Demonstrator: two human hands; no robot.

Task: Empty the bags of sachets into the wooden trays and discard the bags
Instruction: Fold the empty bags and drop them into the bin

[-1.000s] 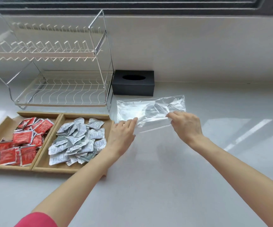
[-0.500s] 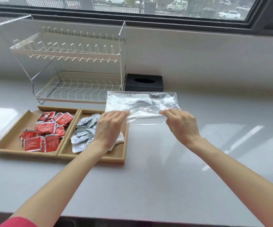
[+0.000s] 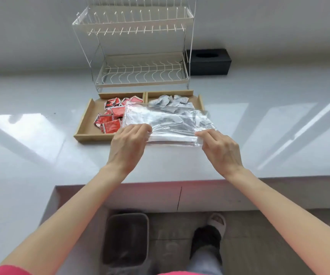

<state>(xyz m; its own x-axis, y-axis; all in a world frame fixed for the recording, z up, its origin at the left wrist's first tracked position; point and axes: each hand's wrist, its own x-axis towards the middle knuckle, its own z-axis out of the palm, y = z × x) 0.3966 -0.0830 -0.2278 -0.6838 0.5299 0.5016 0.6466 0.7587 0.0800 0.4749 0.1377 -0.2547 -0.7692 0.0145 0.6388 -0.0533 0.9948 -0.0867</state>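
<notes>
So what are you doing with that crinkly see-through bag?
A person holds an empty clear plastic bag by its near edge, left hand and right hand pinching it above the counter. The red sachets and white sachets already lie in the wooden trays. A dark bin waits on the floor below.

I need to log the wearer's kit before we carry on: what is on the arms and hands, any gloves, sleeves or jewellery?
Both hands are bare: no gloves on the left hand or the right hand, and no rings, watch or bracelet show. The forearms are uncovered too. A pink sleeve shows only at the bottom left edge, high on the left arm; more pink cloth shows at the bottom centre.
</notes>
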